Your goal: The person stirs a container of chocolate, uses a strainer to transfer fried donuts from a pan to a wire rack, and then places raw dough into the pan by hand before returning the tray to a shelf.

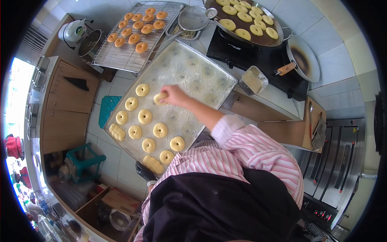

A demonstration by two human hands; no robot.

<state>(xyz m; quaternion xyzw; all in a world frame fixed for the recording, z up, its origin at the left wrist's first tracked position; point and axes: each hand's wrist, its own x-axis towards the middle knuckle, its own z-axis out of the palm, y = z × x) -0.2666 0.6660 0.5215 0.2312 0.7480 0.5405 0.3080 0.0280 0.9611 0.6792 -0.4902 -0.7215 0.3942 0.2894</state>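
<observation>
My bare right hand [175, 97] pinches a raw ring doughnut [159, 98] just over the large metal baking tray [173, 72]. In a black glove, my left hand [144, 172] grips the tray at its near left edge; its fingers are partly hidden. Several pale dough rings [145, 116] lie on the tray's left and near part. Two lumpy dough pieces, one at the left corner [117, 132] and one beside my left hand [153, 164], rest there too. Flour marks dust the far and right side of the tray.
Fried doughnuts [134, 38] sit on a wire rack [105, 54] at the back left, beside a sieve [193, 19]. Dough rings fry in a wide pan [262, 38] on the black stove [242, 52]. A wok [302, 60], plastic tub [254, 80] and teal stool [86, 161] stand around.
</observation>
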